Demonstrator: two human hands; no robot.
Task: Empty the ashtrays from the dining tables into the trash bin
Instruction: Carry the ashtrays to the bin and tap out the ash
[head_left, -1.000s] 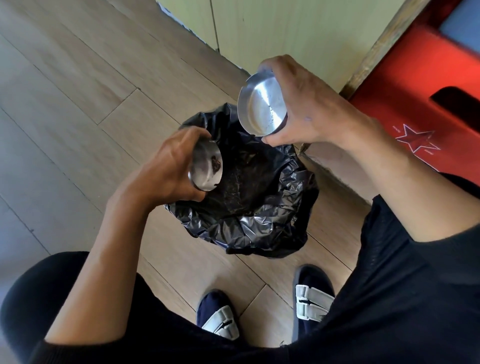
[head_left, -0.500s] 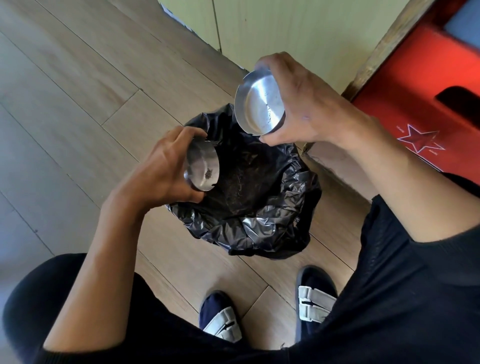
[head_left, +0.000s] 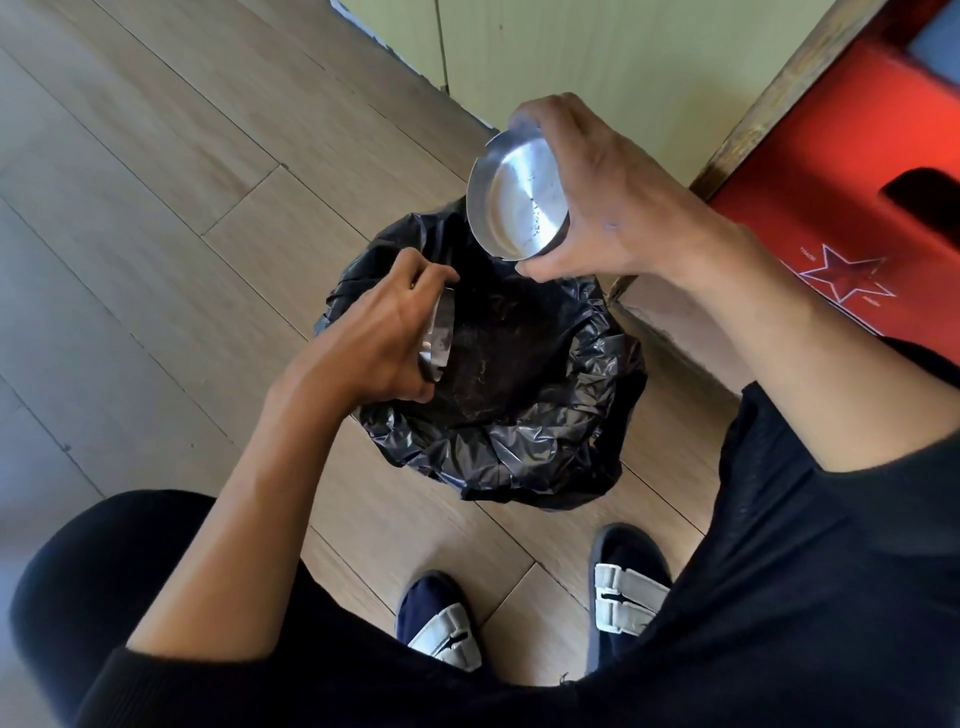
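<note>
A trash bin lined with a black plastic bag (head_left: 524, 462) stands on the wooden floor right in front of my feet. My left hand (head_left: 374, 332) grips a small steel ashtray (head_left: 439, 338) tipped steeply over the bin's left rim, so only its edge shows. My right hand (head_left: 602, 208) holds a second steel ashtray (head_left: 514, 202) on its side above the bin's far rim. The second ashtray's shiny inside faces me, with a few dark specks in it. Dark ash and debris lie inside the bag.
A red crate (head_left: 852, 208) with a star mark stands at the right, behind a wooden post (head_left: 769, 104). A pale green wall (head_left: 597, 52) lies just beyond the bin. My two shoes (head_left: 623, 597) stand close to the bin's near side.
My left hand has turned its ashtray further over the bin, so its inside no longer faces me. The right hand and its ashtray have barely moved.
</note>
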